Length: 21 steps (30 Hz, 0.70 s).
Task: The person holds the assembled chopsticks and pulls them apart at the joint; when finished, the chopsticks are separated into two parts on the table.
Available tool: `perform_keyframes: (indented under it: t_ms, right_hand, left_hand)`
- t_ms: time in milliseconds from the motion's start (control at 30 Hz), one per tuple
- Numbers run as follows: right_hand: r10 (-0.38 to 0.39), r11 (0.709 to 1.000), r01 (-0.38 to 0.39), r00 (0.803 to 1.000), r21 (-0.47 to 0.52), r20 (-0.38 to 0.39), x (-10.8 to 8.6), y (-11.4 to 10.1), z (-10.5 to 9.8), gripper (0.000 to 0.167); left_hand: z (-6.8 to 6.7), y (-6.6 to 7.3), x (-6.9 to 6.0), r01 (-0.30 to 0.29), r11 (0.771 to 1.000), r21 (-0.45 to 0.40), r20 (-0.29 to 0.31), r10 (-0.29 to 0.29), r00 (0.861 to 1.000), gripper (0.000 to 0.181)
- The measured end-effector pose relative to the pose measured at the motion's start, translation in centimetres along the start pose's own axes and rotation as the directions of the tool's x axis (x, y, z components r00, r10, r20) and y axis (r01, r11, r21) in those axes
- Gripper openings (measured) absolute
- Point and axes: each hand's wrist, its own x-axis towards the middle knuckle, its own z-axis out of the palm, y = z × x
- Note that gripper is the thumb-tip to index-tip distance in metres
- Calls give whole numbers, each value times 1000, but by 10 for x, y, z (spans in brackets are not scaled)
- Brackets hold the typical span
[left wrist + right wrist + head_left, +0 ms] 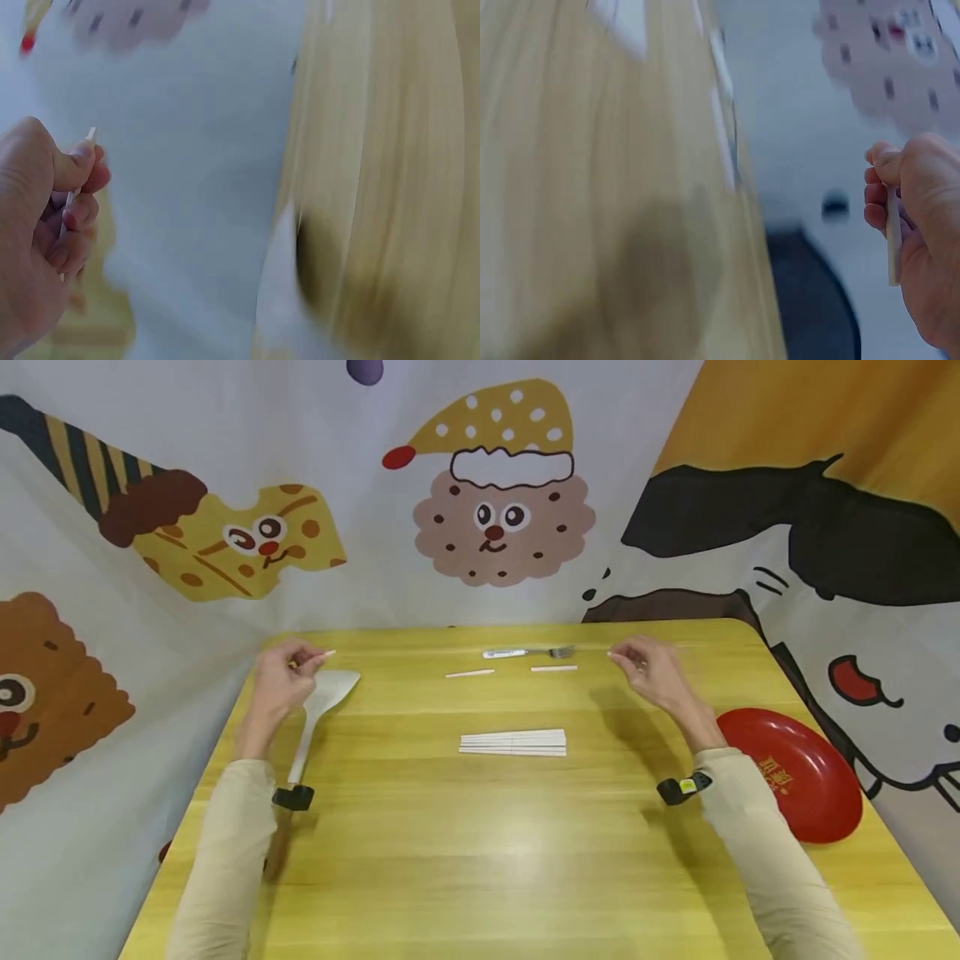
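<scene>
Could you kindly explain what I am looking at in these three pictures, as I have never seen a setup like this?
There is no robot here: a person works with two bare hands. The wide picture comes from a camera worn on the head, looking forward and down; the two closer ones come from a camera on each wrist, so they look tilted and partly blurred.

On the wooden table lie a white spatula, a fork, two thin sticks, a row of white strips and a red plate. A cartoon-printed cloth hangs behind.

The left hand pinches a slim white stick, and the right hand holds a pale stick. Both hands are raised above the table.
</scene>
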Motion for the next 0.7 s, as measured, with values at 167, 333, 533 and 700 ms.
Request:
perform_keyframes:
  t_ms: [167, 333, 533, 700]
  right_hand:
    - [-46, 998, 43, 996, 45, 70, 19, -19, 28, 6]
    - [1, 999, -6, 995, 48, 101, 20, -16, 36, 7]
    - [-5, 999, -1, 985, 34, 172, 19, -14, 41, 17]
    - [-45, 999, 43, 983, 15, 180, 21, -14, 50, 16]
  left_hand:
    - [26, 18, 9, -35, 999, -33, 147, 39, 988, 10]
    - [39, 20, 12, -20, 998, -62, 219, 33, 975, 12]
    - [59, 22, 12, 40, 996, -77, 354, -10, 935, 19]
    - [74, 26, 12, 40, 997, -68, 424, -7, 906, 21]
